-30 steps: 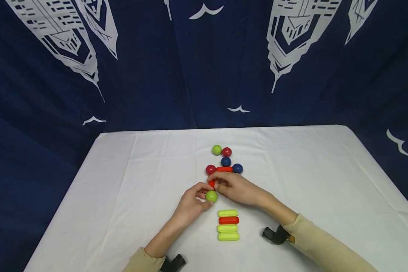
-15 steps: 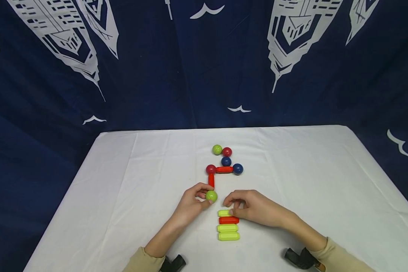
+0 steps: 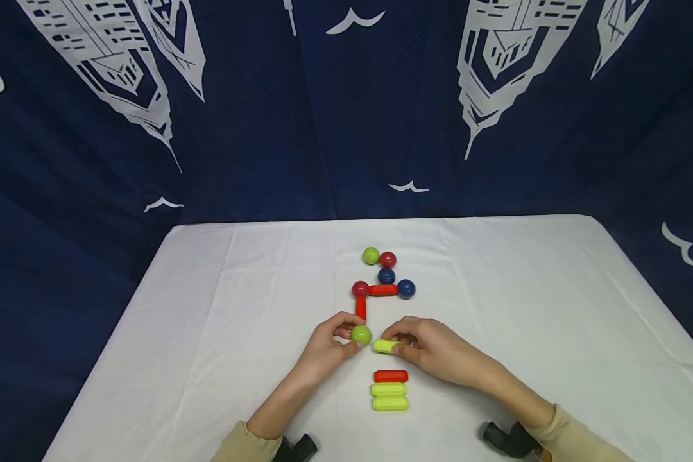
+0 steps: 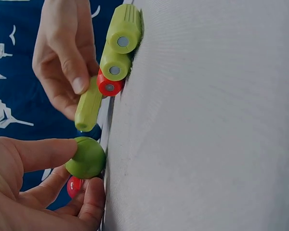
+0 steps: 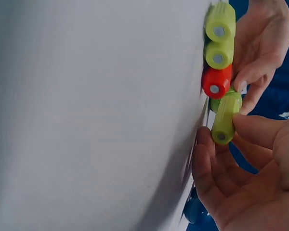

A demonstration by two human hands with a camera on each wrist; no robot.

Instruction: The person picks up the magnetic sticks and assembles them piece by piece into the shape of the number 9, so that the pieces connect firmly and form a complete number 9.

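My left hand (image 3: pixel 330 346) pinches a green ball (image 3: pixel 360 334) (image 4: pixel 86 157) that sits at the near end of a red rod (image 3: pixel 360 308). That rod runs up to a red ball (image 3: pixel 360 289), which joins a second red rod (image 3: pixel 384 290) and a blue ball (image 3: pixel 406 289). My right hand (image 3: pixel 424 343) pinches a green rod (image 3: pixel 386 346) (image 4: pixel 88 104) (image 5: pixel 224 116) just right of the green ball; I cannot tell if they touch.
A red rod (image 3: pixel 391 376) and two green rods (image 3: pixel 389 389) (image 3: pixel 390 403) lie in a row near me on the white cloth (image 3: pixel 525 308). Loose green (image 3: pixel 371 255), red (image 3: pixel 388 260) and blue (image 3: pixel 386 276) balls sit behind the structure. A dark blue curtain (image 3: pixel 323 115) hangs behind.
My right hand left the red rod, came back to the row, picked up the top green rod and carried it toward the green ball. My left hand stayed on the ball.
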